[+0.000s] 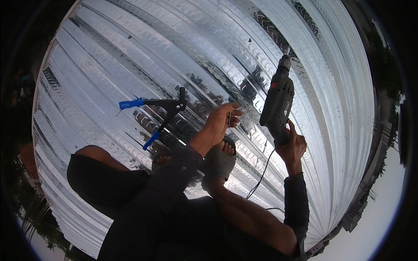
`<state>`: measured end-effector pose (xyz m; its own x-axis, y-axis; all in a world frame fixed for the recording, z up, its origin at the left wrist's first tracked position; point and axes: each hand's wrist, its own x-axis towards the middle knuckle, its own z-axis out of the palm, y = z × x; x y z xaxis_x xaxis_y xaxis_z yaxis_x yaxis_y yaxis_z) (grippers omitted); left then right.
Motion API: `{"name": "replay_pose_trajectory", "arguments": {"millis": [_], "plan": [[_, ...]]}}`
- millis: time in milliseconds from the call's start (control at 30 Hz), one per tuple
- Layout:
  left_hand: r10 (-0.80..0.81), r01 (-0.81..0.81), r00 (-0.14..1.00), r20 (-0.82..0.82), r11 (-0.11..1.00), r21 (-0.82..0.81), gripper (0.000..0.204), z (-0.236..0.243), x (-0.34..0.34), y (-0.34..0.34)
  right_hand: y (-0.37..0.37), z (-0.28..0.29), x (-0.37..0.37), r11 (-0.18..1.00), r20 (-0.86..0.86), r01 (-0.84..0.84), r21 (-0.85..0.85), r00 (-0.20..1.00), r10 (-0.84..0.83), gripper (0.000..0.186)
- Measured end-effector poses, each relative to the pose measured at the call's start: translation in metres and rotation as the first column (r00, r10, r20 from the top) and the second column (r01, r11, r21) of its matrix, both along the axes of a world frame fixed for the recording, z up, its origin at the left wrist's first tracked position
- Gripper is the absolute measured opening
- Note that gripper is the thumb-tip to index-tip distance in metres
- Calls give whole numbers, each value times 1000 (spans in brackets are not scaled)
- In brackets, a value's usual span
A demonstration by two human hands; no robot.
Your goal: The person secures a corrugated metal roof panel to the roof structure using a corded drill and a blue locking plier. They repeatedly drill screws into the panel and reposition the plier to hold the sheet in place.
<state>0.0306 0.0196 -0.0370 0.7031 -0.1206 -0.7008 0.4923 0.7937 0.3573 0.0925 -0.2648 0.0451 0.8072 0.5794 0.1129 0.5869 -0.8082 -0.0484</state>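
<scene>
My right hand (292,145) is wrapped round the grip of a black corded power drill (278,98). The drill points away from me, its chuck (284,63) close over the ribbed metal sheeting (174,48). Left of the drill, the fingers of my left hand (220,123) are curled round a thin, light-coloured metal pin (229,119); its exact kind is too small to make out. A hand riveter (170,105) with blue handle grips lies on the sheeting to the left of that hand, its handles spread and nobody touching it.
My sandalled foot (225,150) is planted just below my left hand, with the other foot (162,159) further left, partly hidden by my arm. The drill's black cord (261,177) trails past my right forearm. Overlapping sheet ribs run diagonally; the roof edge (36,104) curves along the left.
</scene>
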Motion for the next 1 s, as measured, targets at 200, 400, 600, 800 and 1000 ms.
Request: {"name": "replay_pose_trajectory", "arguments": {"millis": [200,400,600,800,1000], "plan": [[202,-168,948,-245,974,152,38,-39,-38,27,-32,-32,28,1000,61,11,9,998,-12,61],[201,-109,935,-292,947,301,50,-46,-25,37,-43,-54,22,998,61,1,59,998,-5,53],[343,-164,884,-317,864,476,41,-57,-21,26,-54,-72,14,996,-37,55,66,998,-53,72],[169,137,931,-325,663,736,24,-50,-18,24,-59,-75,11,994,-48,90,55,995,-87,71],[61,191,969,-241,435,880,22,-94,-29,28,-58,-77,13,996,-52,83,37,995,-81,68]]}}
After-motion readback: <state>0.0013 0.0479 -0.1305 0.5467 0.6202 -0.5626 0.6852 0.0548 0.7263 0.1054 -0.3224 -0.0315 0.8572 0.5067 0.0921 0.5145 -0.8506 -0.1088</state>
